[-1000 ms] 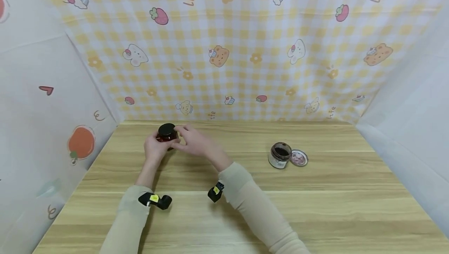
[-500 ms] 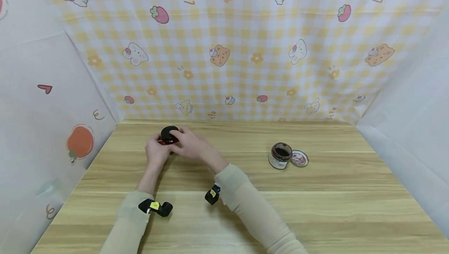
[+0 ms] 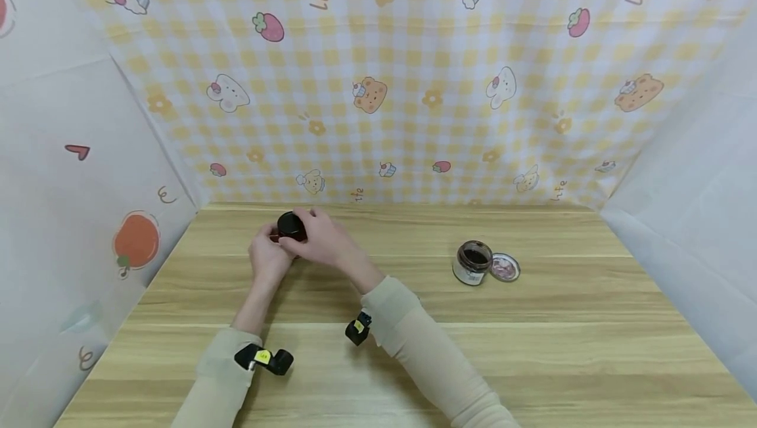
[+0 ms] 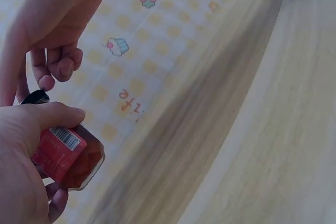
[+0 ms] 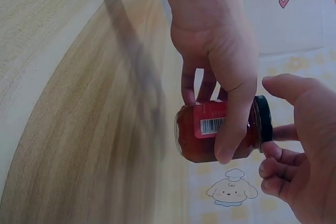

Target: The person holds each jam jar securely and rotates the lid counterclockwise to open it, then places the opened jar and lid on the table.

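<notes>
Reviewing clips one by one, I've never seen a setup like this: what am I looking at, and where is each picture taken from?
No robot here: a person works bare-handed. The head picture comes from a camera worn on the head; the other two come from small black cameras, one on each wrist. The left hand holds a red-filled jar with a black lid. The right hand has its fingertips at that lid; how firmly it grips is unclear. On the wooden table, farther right, an open jar stands with a loose lid beside it.
</notes>
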Action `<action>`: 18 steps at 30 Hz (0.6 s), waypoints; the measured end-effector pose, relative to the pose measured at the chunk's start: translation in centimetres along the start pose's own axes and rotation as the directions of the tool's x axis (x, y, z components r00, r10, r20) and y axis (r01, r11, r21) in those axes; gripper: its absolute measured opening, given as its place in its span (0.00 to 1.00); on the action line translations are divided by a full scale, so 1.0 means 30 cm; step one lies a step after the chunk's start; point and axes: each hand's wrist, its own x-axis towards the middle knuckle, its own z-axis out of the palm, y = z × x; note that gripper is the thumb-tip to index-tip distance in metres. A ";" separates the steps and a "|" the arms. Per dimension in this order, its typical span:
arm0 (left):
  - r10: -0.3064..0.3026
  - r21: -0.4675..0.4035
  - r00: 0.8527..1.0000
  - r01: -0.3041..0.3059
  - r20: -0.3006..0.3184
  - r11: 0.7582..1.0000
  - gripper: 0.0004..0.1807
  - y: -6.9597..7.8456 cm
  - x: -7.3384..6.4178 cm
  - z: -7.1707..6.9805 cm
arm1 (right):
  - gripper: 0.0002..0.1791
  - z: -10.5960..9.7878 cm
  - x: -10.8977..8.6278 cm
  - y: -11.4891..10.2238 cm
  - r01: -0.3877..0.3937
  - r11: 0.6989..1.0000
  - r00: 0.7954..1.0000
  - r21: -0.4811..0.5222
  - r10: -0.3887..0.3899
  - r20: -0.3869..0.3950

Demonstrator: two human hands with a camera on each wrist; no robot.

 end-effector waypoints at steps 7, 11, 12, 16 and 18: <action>0.035 0.008 0.999 -0.035 0.001 0.999 0.17 0.028 -0.023 0.018 | 0.33 -0.010 -0.007 0.019 -0.042 0.999 0.995 -0.024 0.040 -0.086; 0.045 0.006 0.999 -0.045 0.010 0.999 0.19 0.047 -0.037 0.022 | 0.32 -0.023 -0.015 0.029 -0.055 0.998 0.992 -0.003 0.054 -0.114; 0.047 0.001 0.999 -0.047 0.014 0.999 0.19 0.051 -0.039 0.023 | 0.32 -0.027 -0.019 0.030 -0.060 0.998 0.991 0.005 0.060 -0.116; 0.070 0.001 0.997 -0.070 0.028 0.998 0.17 0.068 -0.050 0.027 | 0.33 -0.041 -0.035 0.037 -0.062 0.997 0.989 0.037 0.067 -0.129; 0.082 -0.003 0.996 -0.082 0.031 0.997 0.18 0.077 -0.057 0.029 | 0.34 -0.047 -0.042 0.041 -0.059 0.997 0.989 0.047 0.064 -0.134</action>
